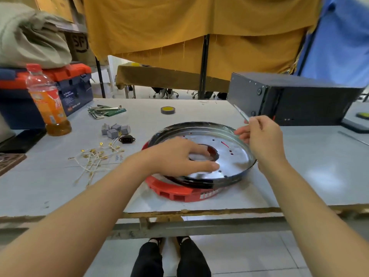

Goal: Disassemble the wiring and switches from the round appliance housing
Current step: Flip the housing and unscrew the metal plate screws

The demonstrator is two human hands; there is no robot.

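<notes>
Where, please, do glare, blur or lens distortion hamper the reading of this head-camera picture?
Head view: glare whitens the shiny round metal plate below the left hand; the thin silvery tool pinched by the right hand is motion-blurred; wide-angle distortion bends the grey table's front edge.

L hand [179, 154] hides housing [229, 156] hole.

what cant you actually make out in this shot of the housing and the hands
Head view only:
- Thin metal tool in the right hand: blurred, its type unclear.
- Centre opening of the round housing: partly covered by the left hand.
- Red base ring: mostly hidden under the metal pan.
- Loose wires and grey switches: too small to count.
</notes>
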